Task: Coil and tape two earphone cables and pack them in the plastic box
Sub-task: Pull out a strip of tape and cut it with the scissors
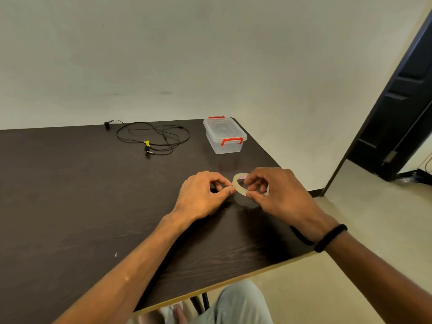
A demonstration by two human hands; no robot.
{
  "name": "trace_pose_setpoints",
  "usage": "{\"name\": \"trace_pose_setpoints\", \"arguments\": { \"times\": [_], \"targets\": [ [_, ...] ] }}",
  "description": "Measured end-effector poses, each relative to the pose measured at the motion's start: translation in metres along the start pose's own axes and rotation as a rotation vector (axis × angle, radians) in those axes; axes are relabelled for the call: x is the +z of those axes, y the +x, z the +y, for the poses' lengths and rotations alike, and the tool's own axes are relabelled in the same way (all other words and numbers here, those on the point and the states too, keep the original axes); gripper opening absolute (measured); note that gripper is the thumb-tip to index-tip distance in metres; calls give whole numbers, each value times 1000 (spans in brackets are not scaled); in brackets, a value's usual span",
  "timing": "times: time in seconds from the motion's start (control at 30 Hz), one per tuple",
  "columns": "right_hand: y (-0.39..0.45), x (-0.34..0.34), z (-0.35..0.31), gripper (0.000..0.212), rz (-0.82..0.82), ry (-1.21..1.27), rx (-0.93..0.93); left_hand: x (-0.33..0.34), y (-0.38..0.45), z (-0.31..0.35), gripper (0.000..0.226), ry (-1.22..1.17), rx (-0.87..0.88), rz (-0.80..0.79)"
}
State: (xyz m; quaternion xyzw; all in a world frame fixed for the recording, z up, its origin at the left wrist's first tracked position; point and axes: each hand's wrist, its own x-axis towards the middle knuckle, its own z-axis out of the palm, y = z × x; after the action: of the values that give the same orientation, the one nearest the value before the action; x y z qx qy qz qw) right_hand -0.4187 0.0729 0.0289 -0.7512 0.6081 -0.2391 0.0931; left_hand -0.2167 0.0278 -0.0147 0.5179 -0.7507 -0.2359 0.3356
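Observation:
A roll of clear tape (238,187) is held just above the dark table, between my two hands. My right hand (278,195) grips the roll with its fingers through the ring. My left hand (205,195) pinches at the roll's left edge with thumb and forefinger. A loose black earphone cable (154,136) with a small yellow tag lies spread out at the far side of the table. To its right stands a clear plastic box (225,136) with red latches, its lid on.
The dark wooden table (81,206) ends at its right edge close to my right wrist, which wears a black band (330,237). A dark door (397,101) stands open at the right. My knee (238,305) shows below the table's near edge.

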Motion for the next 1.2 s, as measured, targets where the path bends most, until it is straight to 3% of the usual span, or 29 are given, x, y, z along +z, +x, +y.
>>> {"name": "trace_pose_setpoints", "arguments": {
  "times": [0.2,0.5,0.7,0.83,1.03,1.2],
  "targets": [
    [-1,-1,-2,27,7,7,-28,-4,-7,-8,5,-184,13,-7],
    [4,4,-6,26,-11,-60,-61,-7,-10,-12,14,-309,46,-11],
    [4,3,-6,26,-11,-71,-38,-9,-9,-12,11,-350,-21,117],
    [1,2,-3,26,-6,-42,-22,-9,-11,-11,11,-359,-16,110],
    [-5,6,5,26,-35,-36,-11,-10,-12,-11,24,-356,10,-25],
    [-7,3,11,26,-69,-59,1,-6,-12,-12,24,-205,82,-40]
  ]
}}
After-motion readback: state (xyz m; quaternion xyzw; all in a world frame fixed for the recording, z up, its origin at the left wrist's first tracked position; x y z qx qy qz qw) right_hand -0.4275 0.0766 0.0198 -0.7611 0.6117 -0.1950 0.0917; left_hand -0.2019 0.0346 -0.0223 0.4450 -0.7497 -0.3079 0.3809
